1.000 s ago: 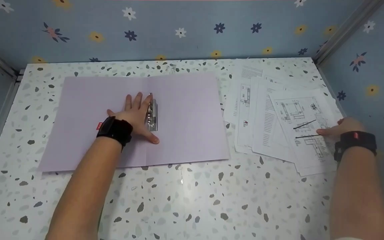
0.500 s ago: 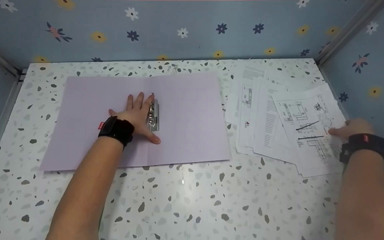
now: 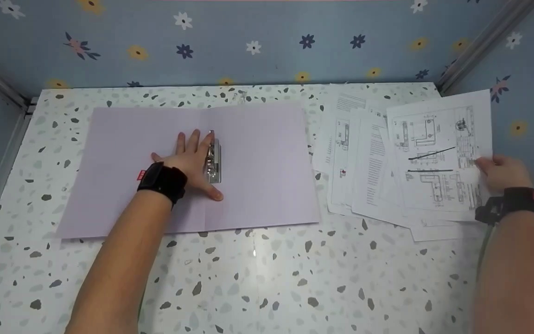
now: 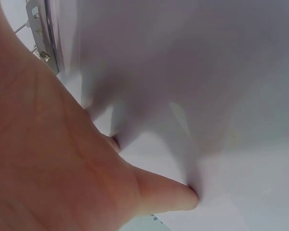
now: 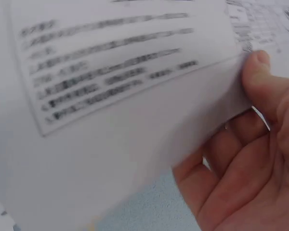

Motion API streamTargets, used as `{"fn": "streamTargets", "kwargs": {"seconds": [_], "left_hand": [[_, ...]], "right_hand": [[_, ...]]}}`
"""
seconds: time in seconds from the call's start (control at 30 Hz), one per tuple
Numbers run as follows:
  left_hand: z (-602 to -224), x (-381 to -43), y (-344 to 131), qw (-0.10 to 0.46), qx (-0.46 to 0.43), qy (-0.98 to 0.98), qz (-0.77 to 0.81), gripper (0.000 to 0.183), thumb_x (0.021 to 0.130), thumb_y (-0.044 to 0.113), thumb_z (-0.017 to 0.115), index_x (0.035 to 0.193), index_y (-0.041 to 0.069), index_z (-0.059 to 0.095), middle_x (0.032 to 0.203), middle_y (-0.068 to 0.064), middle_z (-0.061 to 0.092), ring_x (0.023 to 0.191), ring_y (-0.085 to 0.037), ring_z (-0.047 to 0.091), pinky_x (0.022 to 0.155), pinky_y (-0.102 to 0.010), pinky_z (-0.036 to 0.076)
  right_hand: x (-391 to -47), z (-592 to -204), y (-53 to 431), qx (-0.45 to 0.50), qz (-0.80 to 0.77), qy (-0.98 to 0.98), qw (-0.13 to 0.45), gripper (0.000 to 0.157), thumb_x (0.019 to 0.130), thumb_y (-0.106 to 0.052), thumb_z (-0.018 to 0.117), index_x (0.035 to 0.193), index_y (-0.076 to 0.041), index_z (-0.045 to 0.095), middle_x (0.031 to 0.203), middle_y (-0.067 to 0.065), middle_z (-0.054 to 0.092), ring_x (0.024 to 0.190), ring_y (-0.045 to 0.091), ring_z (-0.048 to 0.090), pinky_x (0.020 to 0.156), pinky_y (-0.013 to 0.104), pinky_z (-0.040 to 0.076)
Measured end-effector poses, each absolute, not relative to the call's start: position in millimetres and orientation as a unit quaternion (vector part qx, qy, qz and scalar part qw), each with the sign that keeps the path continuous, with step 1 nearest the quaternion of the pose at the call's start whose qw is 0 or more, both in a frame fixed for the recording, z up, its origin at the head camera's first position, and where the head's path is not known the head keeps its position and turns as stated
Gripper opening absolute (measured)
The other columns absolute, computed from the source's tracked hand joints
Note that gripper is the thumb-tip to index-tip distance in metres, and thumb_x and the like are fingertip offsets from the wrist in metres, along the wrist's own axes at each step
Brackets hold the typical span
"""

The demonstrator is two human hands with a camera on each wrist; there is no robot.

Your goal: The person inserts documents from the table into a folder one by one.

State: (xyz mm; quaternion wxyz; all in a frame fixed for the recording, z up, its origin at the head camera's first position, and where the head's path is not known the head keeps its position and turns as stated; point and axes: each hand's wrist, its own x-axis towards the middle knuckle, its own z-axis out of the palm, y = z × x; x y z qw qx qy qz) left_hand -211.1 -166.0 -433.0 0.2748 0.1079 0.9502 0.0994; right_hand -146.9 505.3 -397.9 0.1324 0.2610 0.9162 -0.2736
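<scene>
A pale purple folder (image 3: 262, 162) lies spread flat on the table, with a metal ring clip (image 3: 213, 160) by its fold. My left hand (image 3: 186, 162) rests on the folder beside the clip, fingers spread. In the left wrist view the thumb (image 4: 168, 192) presses on the folder's surface, near the clip's metal plate (image 4: 41, 38). At the right, my right hand (image 3: 505, 174) pinches the edge of a printed sheet (image 3: 438, 195) with line drawings and two thick black strokes. The right wrist view shows the thumb (image 5: 257, 72) on the sheet's face and the fingers behind it.
Several loose printed papers (image 3: 371, 162) lie overlapping under and left of the held sheet. The speckled table (image 3: 257, 278) meets a blue flowered wall (image 3: 248, 46) at the back and another flowered panel (image 3: 531, 134) at the right.
My right hand has taken the drawing sheet by its right edge and lifted it up off the papers, turning it slightly. My left hand has stayed in place on the folder.
</scene>
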Motion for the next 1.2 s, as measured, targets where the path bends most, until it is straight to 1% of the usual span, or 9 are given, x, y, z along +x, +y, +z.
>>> {"fn": "streamTargets", "kwargs": {"seconds": [0.1,0.2,0.3,0.43,0.6,0.73,0.83,0.93,1.2], "left_hand": [[-432,-210,-166,0.268,0.111,0.952,0.093,0.149,0.054,0.072,0.085,0.160,0.024,-0.008,0.165,-0.017,-0.013,0.148,-0.046,-0.012,0.088,-0.091,0.010],[-433,-209,-166,0.262,0.112,0.954,0.090,0.148,0.055,0.072,0.084,0.160,0.023,-0.008,0.165,-0.019,-0.012,0.148,-0.047,-0.011,0.088,-0.091,0.011],[-434,-209,-165,0.262,0.115,0.954,0.090,0.150,0.054,0.073,0.084,0.160,0.023,-0.008,0.165,-0.019,-0.012,0.148,-0.047,-0.011,0.088,-0.091,0.011],[-435,-211,-165,0.274,0.117,0.950,0.092,0.153,0.052,0.074,0.084,0.159,0.024,-0.012,0.164,-0.019,-0.015,0.147,-0.048,-0.014,0.086,-0.091,0.010],[-443,-218,-169,0.299,0.121,0.942,0.098,0.158,0.049,0.078,0.082,0.157,0.026,-0.020,0.161,-0.019,-0.025,0.144,-0.049,-0.022,0.082,-0.092,0.006],[-440,-219,-171,0.308,0.134,0.938,0.085,0.157,0.051,0.076,0.083,0.157,0.026,-0.021,0.162,-0.018,-0.025,0.144,-0.049,-0.021,0.081,-0.092,0.007],[-430,-215,-171,0.302,0.141,0.940,0.079,0.152,0.056,0.069,0.086,0.158,0.023,-0.016,0.164,-0.019,-0.018,0.147,-0.049,-0.014,0.081,-0.092,0.009],[-428,-213,-170,0.294,0.147,0.941,0.082,0.149,0.058,0.065,0.087,0.159,0.021,-0.012,0.164,-0.020,-0.013,0.147,-0.050,-0.010,0.083,-0.092,0.013],[-422,-209,-171,0.268,0.143,0.949,0.085,0.146,0.058,0.062,0.090,0.161,0.020,-0.006,0.165,-0.021,-0.006,0.148,-0.050,-0.005,0.087,-0.090,0.017]], "right_hand": [[-151,-398,512,0.239,-0.281,0.920,0.129,0.087,0.101,-0.060,0.029,0.153,0.009,0.019,0.142,0.039,0.033,0.123,0.055,0.032,0.102,0.071,0.026],[-154,-397,513,0.227,-0.286,0.921,0.133,0.083,0.102,-0.059,0.028,0.151,0.008,0.026,0.136,0.038,0.037,0.119,0.053,0.035,0.096,0.066,0.032],[-154,-394,510,0.217,-0.286,0.924,0.132,0.077,0.104,-0.054,0.028,0.148,0.009,0.031,0.128,0.034,0.042,0.110,0.048,0.041,0.083,0.052,0.038],[-156,-391,500,0.214,-0.307,0.920,0.116,0.076,0.104,-0.052,0.028,0.151,0.007,0.028,0.127,0.029,0.046,0.105,0.039,0.049,0.078,0.040,0.042],[-165,-389,477,0.212,-0.353,0.907,0.084,0.081,0.101,-0.059,0.034,0.154,0.002,0.029,0.114,0.008,0.058,0.093,0.016,0.058,0.075,0.028,0.048],[-179,-389,450,0.196,-0.442,0.871,0.081,0.074,0.101,-0.054,0.041,0.153,-0.002,0.032,0.100,-0.008,0.062,0.086,0.006,0.060,0.070,0.022,0.050],[-190,-392,421,0.167,-0.546,0.815,0.101,0.063,0.104,-0.040,0.044,0.154,-0.004,0.030,0.107,-0.006,0.064,0.091,0.009,0.064,0.072,0.022,0.053],[-200,-397,384,0.136,-0.624,0.760,0.121,0.056,0.105,-0.030,0.047,0.152,-0.003,0.032,0.118,0.004,0.064,0.099,0.016,0.067,0.076,0.025,0.056],[-206,-420,272,0.061,-0.617,0.755,0.212,0.049,0.102,-0.036,0.056,0.142,-0.009,0.048,0.126,0.016,0.063,0.110,0.030,0.064,0.089,0.037,0.055]]}}
